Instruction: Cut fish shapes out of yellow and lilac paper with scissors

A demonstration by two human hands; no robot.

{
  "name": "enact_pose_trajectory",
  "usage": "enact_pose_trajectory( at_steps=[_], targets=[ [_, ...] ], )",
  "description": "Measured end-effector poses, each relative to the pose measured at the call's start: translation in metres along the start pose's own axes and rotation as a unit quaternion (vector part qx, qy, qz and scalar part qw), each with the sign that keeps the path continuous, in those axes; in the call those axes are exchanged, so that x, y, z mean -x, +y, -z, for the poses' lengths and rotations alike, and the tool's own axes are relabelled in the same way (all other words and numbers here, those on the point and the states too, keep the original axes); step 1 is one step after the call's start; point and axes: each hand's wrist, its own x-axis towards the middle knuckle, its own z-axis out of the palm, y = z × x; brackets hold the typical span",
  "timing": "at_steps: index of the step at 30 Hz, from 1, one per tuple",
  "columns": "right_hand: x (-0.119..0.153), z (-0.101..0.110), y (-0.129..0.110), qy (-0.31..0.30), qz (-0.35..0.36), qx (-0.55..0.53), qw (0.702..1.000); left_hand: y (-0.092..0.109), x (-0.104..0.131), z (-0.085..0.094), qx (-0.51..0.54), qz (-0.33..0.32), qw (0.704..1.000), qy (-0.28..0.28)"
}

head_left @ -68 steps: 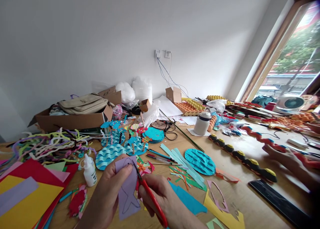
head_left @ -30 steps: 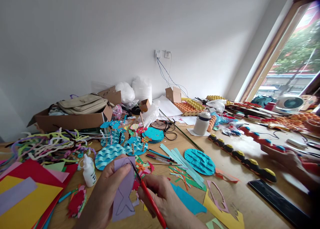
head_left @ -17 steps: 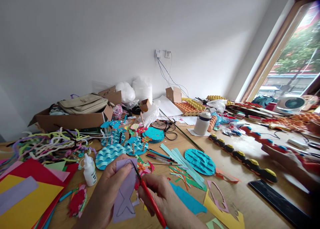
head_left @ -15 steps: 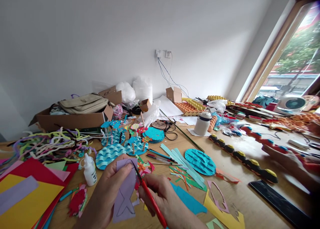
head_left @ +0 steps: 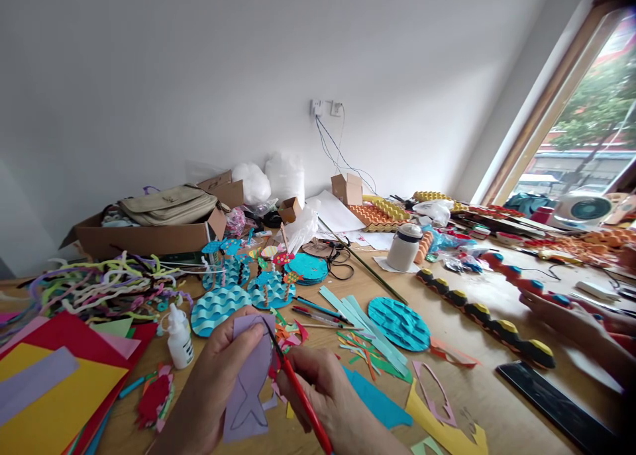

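Between the thumb and fingers of my left hand (head_left: 218,359) is a strip of purple paper (head_left: 248,382) with a fish outline drawn on it in dark line. My right hand (head_left: 322,389) grips red-handled scissors (head_left: 304,395). Their dark blades meet the paper's upper right edge, close to my left thumb. Under and behind the hands lie small colourful paper scraps (head_left: 293,332). A white glue bottle (head_left: 179,339) stands left of my left hand. Near it sits a small pile of cut red paper pieces (head_left: 155,399).
Coloured paper sheets (head_left: 54,375) lie at the left, below tangled pipe cleaners (head_left: 109,289). Blue wavy discs (head_left: 221,309) hold small paper fish on sticks. At right are a black-and-yellow egg-carton strip (head_left: 477,312), a dark phone-like slab (head_left: 551,405) and another person's hand (head_left: 571,326).
The view has shifted very slightly. My hands, the paper and the scissors keep nearly the same pose, with the blades still at the paper's upper edge.
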Motion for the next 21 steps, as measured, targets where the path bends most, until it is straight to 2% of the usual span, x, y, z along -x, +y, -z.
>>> enact_pose_trajectory(
  at_steps=[9,14,21],
  targets=[
    [-0.0011,0.0,-0.0005,0.002,-0.002,0.016,1.0,-0.0008,-0.0004,0.0034,-0.028,-0.005,1.0,-0.01],
    [-0.0007,-0.0006,0.0019,0.004,0.016,0.026,1.0,0.0005,0.0011,0.0008,-0.03,0.01,0.999,-0.038],
    [-0.0006,0.0001,0.0024,0.012,0.023,0.029,0.999,-0.0034,-0.0014,0.0047,-0.035,0.007,0.999,-0.028]
  ],
)
